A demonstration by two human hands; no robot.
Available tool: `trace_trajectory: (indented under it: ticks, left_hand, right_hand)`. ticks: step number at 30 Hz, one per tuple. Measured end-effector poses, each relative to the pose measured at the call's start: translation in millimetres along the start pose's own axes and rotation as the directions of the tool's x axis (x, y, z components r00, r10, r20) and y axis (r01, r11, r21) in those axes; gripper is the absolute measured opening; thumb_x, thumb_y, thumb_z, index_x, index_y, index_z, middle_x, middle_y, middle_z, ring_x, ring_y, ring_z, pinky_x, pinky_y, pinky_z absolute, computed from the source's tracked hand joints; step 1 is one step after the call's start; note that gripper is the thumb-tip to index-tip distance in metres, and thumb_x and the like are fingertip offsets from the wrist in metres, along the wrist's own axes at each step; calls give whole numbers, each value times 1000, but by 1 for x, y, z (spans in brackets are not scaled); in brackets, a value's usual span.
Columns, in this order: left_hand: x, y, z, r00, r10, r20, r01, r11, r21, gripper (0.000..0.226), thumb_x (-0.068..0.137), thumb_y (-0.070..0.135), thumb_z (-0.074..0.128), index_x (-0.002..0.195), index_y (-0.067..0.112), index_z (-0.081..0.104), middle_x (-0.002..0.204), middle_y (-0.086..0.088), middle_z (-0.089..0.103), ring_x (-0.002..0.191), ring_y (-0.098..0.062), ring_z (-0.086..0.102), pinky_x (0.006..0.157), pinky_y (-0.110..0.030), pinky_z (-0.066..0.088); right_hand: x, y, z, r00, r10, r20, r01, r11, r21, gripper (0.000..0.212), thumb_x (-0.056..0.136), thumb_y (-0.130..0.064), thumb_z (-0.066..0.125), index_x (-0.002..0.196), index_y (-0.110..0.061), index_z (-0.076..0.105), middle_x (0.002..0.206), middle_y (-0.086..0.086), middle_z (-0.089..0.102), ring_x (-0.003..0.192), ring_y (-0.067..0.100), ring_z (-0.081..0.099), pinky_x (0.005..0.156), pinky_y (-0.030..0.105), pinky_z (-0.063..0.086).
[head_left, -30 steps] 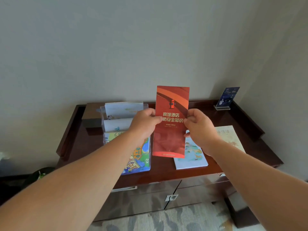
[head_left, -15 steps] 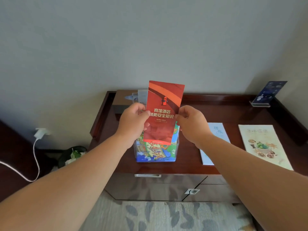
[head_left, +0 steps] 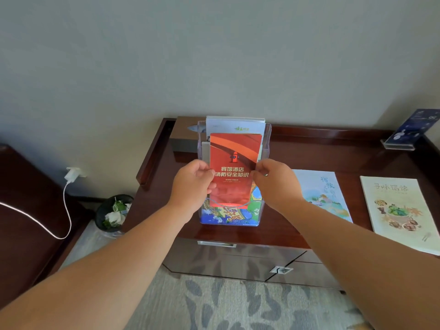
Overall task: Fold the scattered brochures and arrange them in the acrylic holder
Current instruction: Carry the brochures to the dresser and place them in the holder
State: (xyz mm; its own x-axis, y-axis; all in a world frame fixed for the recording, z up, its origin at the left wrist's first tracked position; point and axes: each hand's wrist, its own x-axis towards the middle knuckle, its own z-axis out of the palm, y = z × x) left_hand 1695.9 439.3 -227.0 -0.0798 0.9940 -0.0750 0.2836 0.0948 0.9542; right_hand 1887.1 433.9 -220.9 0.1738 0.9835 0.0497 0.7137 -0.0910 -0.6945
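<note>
Left grip [head_left: 192,184], right grip [head_left: 273,184] pinch red folded brochure [head_left: 234,172], lower end seemingly inside clear acrylic holder [head_left: 267,139] near dark wooden surface [head_left: 333,153] front edge. Holder part-filled. Remaining toward right edge: pale blue brochure [head_left: 321,194], cream food brochure [head_left: 400,210].

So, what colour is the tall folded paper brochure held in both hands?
The folded brochure is red with orange curved bands; head view shows it best.

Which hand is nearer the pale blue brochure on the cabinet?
Right. The right hand holds the red brochure beside the pale blue brochure; the left hand holds the red one's far side.
</note>
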Motion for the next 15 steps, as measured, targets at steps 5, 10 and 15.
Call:
trace_trajectory:
  ticks: [5, 10, 15]
  left_hand:
    - [-2, -16, 3, 1000, -16, -2, 16, 989, 147, 19, 91, 15, 59, 74, 20, 65, 77, -4, 72, 76, -21, 71, 76, -48, 58]
    - [-2, -24, 3, 1000, -24, -6, 25, 980, 196, 23, 92, 16, 59, 72, 27, 63, 78, 5, 72, 74, -15, 71, 77, -48, 59]
    - [1, -27, 3, 999, -37, -4, 37, 971, 235, 22, 92, 17, 59, 72, 24, 63, 77, 2, 71, 74, -17, 70, 75, -49, 58]
  right_hand:
    - [-6, 12, 12, 996, 63, 71, -52, 988, -143, 17, 93, -23, 55, 82, -20, 68, 78, 0, 63, 68, 21, 58, 59, 27, 44]
    - [-7, 13, 19, 994, 77, 78, -62, 982, -178, 22, 94, -24, 52, 89, -17, 72, 81, 0, 62, 72, 24, 58, 64, 30, 48]
    - [-8, 14, 22, 994, 80, 71, -65, 978, -198, 21, 94, -24, 53, 90, -16, 71, 81, -1, 61, 71, 22, 58, 61, 28, 45]
